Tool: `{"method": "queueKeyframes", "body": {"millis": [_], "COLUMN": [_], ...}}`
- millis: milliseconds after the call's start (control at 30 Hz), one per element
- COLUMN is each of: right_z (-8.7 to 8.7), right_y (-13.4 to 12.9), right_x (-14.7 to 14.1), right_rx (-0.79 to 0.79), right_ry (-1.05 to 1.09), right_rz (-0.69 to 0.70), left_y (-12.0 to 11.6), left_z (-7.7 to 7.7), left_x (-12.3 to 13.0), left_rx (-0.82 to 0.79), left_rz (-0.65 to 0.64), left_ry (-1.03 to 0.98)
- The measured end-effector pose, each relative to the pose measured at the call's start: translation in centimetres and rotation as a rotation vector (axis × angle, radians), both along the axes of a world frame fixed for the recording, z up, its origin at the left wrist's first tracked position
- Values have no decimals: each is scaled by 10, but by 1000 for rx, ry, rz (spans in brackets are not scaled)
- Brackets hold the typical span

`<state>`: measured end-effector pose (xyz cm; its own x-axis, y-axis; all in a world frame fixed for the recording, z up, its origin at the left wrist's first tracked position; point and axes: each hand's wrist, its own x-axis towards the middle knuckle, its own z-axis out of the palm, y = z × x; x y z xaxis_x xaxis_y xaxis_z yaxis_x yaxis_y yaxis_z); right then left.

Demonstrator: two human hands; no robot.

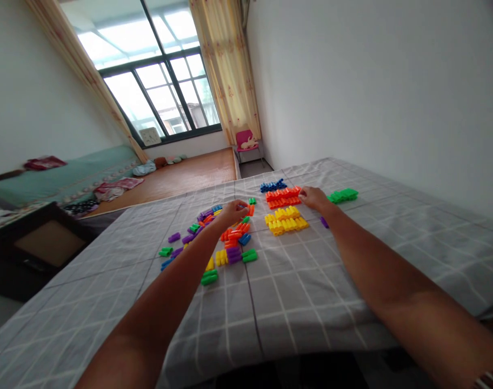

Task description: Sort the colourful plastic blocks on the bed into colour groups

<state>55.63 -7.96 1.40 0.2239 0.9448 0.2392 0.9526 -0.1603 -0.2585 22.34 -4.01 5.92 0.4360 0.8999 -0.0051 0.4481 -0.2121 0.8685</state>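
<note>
My left hand (232,212) reaches over a mixed pile of small ribbed plastic pieces, its fingers bent together at an orange piece (252,209). Loose purple, green, yellow, blue and orange pieces lie around and partly under that hand and forearm. To the right, orange pieces stand side by side in two rows (284,198). My right hand (314,198) has thumb and fingers pinched at the right end of the upper orange row. Yellow rows (286,220) lie nearer to me, and a blue row (273,185) sits behind the orange ones.
A green stack (344,195) lies right of my right hand, and a purple piece (324,222) shows beside my forearm. A grey checked cloth (295,292) covers the surface. Beyond stand a dark cabinet (35,248), a wooden platform (190,172) and a pink chair (246,139).
</note>
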Motion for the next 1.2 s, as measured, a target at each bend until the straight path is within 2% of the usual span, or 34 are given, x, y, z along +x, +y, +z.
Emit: {"method": "queueKeyframes", "body": {"millis": [100, 233, 333, 433, 600, 733, 800, 867, 933, 1067, 1133, 1200], "right_z": [-3, -4, -5, -6, -8, -9, -9, -7, -3, 7, 10, 11], "right_y": [0, 1, 0, 0, 1, 3, 2, 2, 0, -5, -8, -9], "right_x": [-5, -14, -17, -17, -17, -15, -13, -13, -16, -26, -32, -36], "right_rx": [-31, -15, 0, 14, 41, 41, 66, 141, 247, 426, 469, 481], "right_ry": [-19, -27, -26, -11, 22, 51, 43, 29, 22, 18, 14, 3], "right_rz": [40, 68, 85, 84, 81, 87, 74, 63, 68, 117, 145, 164], "left_y": [16, 37, 46, 48, 38, 26, 23, 25, 29, 41, 43, 42], "left_z": [-2, -21, -33, -38, -41, -45, -41, -32, -19, 6, 11, 9], "left_x": [50, 94, 104, 107, 117, 117, 106, 83, 47, -41, -78, -102], "left_rx": [-24, -2, 30, 73, 263, 343, 374, 412, 440, 398, 305, 220], "left_rz": [68, 158, 180, 193, 201, 176, 150, 120, 124, 281, 326, 305], "left_ry": [11, 110, 151, 194, 354, 353, 353, 377, 397, 375, 409, 454]}}
